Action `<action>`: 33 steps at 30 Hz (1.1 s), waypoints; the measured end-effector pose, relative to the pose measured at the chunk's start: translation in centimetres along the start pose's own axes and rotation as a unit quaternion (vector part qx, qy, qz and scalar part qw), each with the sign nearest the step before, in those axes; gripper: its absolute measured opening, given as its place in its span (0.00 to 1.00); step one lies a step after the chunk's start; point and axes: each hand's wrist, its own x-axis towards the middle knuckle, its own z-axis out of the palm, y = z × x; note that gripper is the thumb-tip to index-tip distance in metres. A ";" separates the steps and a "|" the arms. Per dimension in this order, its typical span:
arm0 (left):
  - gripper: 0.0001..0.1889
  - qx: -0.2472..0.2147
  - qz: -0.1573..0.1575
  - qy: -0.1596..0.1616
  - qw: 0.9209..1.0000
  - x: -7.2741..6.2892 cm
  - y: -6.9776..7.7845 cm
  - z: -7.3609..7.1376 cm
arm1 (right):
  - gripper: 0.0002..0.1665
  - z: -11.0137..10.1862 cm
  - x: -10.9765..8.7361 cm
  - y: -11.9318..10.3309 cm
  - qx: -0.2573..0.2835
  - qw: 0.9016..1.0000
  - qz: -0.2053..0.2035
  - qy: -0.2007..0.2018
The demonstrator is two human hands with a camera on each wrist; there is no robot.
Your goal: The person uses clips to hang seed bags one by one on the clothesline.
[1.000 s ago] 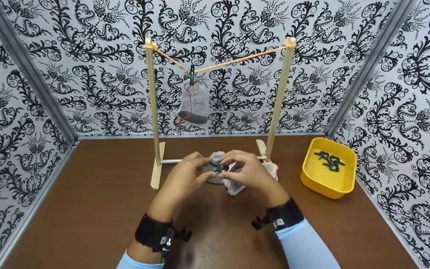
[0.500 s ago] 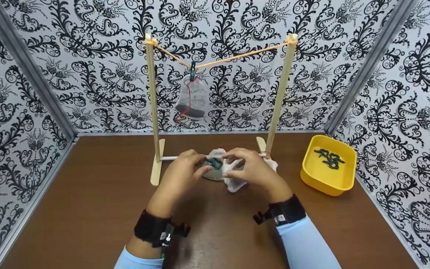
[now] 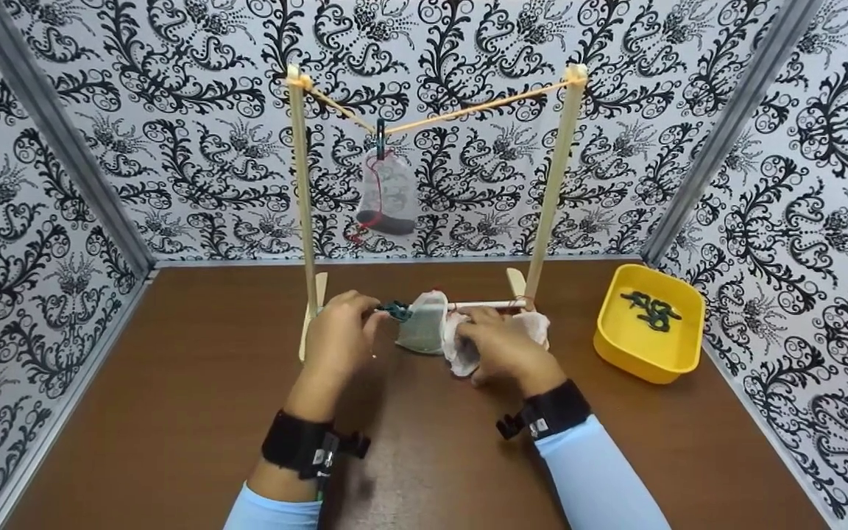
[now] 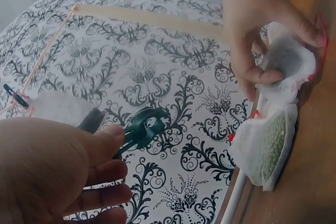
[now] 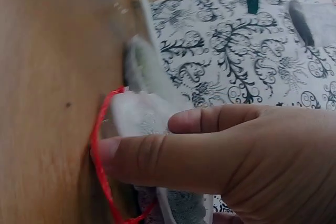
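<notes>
My left hand [image 3: 339, 338] pinches a dark green clothespin [image 4: 144, 129] between thumb and forefinger, left of the mesh bags; whether it is a single one I cannot tell. The right hand [image 3: 505, 346] grips a white mesh drawstring bag [image 3: 461, 350] with dark contents, thumb on one side and fingers on the other. Its red string [image 5: 100, 145] lies against the thumb in the right wrist view. Touching that bag on the left is a mesh bag of green grains [image 3: 424, 324]. Part of another white bag [image 3: 539, 324] shows beyond the right hand.
A wooden frame [image 3: 553, 191] carries an orange cord [image 3: 475, 110]. From it hangs a mesh bag [image 3: 391, 184] with grey contents, held by a green clothespin [image 3: 380, 140]. On the right stands a yellow tub [image 3: 648, 364] with several dark clothespins. The brown table [image 3: 196, 397] meets patterned walls.
My left hand has drawn left with the clothespin, away from the bags. The right hand has lowered onto the bag with dark contents, and the green-grain bag is uncovered.
</notes>
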 end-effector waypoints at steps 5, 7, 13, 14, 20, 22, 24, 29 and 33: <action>0.06 -0.005 -0.004 0.030 1.000 0.0 0.0 0.2 | 0.30 0.2 0.1 0.4 -0.030 0.999 -0.009 0.020; 0.06 -0.002 0.002 0.039 0.999 0.0 0.0 0.3 | 0.26 0.2 0.1 0.6 -0.034 0.999 -0.017 0.031; 0.05 0.011 0.013 0.064 0.998 -0.1 -0.3 0.2 | 0.11 -0.2 0.1 0.5 0.007 0.997 -0.054 0.061; 0.05 0.011 0.013 0.066 0.998 -0.1 -0.3 0.2 | 0.09 -0.4 0.1 0.5 0.016 0.996 -0.060 0.070; 0.04 0.015 0.017 0.062 0.998 -0.2 -0.5 0.2 | 0.11 -1.3 0.2 0.4 0.036 0.986 -0.051 0.151; 0.04 0.021 0.017 0.059 0.998 -0.2 -0.6 0.3 | 0.13 -1.6 0.2 0.4 0.036 0.982 -0.036 0.184; 0.04 0.025 0.017 0.056 0.998 -0.3 -0.6 0.3 | 0.13 -1.8 0.1 0.5 0.039 0.976 -0.015 0.216; 0.04 0.031 0.020 0.056 0.998 -0.2 -0.7 0.3 | 0.09 -2.5 -0.2 0.4 0.076 0.955 0.034 0.283; 0.04 0.046 0.024 0.060 0.997 -0.2 -0.7 0.2 | 0.09 -3.4 -0.3 -0.1 0.128 0.936 0.041 0.327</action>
